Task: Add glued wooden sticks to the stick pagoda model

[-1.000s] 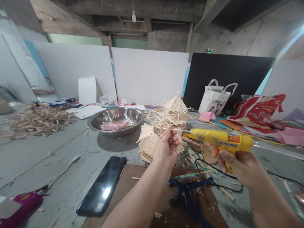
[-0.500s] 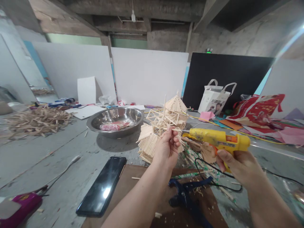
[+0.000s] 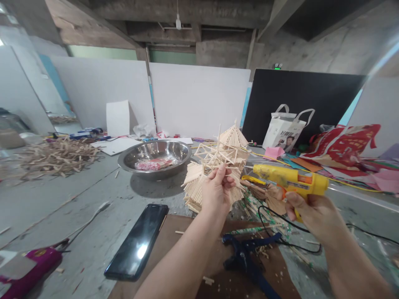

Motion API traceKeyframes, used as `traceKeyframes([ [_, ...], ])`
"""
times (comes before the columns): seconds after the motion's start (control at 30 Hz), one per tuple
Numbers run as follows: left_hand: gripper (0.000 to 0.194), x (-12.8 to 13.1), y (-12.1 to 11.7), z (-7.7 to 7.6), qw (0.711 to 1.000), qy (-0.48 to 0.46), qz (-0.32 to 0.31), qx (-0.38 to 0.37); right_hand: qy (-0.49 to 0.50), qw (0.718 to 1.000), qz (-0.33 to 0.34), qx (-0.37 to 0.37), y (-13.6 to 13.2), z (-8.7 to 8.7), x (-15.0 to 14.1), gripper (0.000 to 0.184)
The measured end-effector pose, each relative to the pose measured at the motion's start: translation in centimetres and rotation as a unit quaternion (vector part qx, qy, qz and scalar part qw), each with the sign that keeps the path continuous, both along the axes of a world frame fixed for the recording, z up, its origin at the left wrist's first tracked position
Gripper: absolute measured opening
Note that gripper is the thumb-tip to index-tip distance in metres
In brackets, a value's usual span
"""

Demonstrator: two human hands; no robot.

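Glue gun (image 3: 289, 177) up slightly; basin (image 3: 156, 175) w/ pkts (image 3: 152, 163).

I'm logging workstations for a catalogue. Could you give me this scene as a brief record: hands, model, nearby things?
Left hand: pinching what looks like a thin stick, before the model
Right hand: gripping yellow glue gun
Model: thin pale sticks, peaked roof at back
Bowl: metal, left of model, holding packets
Phone: left of left forearm
Blue tool: on brown mat

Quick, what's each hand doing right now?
Left hand: closed, seemingly pinching a thin wooden stick.
Right hand: closed around the yellow glue gun.
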State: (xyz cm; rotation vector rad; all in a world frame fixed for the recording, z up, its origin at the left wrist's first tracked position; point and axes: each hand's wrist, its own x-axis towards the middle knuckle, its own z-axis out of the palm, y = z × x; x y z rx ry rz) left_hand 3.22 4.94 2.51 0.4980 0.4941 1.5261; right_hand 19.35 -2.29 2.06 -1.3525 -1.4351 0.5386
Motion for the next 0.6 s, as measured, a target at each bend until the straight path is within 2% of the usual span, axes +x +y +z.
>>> traceKeyframes([
  [0.27,0.020,-0.5,1.0,-0.5,0.997,0.063,0.038,0.014,0.010,1.000,0.022,0.008,0.2,-0.6,0.4,0.032],
  [0.6,0.019,-0.7,1.5,-0.5,0.996,0.077,0.049,0.025,0.012,0.999,0.033,0.006,0.0,-0.2,0.3,0.030],
])
